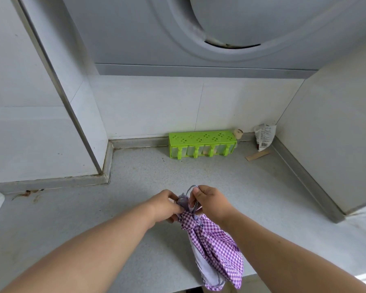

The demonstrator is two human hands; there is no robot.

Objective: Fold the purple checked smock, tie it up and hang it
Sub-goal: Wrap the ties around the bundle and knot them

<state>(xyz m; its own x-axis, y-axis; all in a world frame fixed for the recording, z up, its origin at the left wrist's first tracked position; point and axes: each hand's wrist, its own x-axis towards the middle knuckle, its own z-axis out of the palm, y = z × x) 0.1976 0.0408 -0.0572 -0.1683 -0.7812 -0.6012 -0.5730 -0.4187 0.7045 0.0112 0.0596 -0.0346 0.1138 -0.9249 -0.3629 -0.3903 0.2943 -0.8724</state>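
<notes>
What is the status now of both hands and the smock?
Left hand and right hand grip the bunched top of the purple checked cloth smock. Strap looped at right fingers. Nothing in the way.

Just the one view here, a wide-angle cam worn on the person's head, looking forward and down across a grey countertop (148,182) toward the tiled back wall (148,106). Lens is wide enough that the underside of the range hood (199,28) fills the top of the frame and straight edges bow out near the borders. Both forearms come in from the bottom corners, and the left hand (164,205) and right hand (211,203) meet close below center, so it's a near, over-the-hands angle.
</notes>
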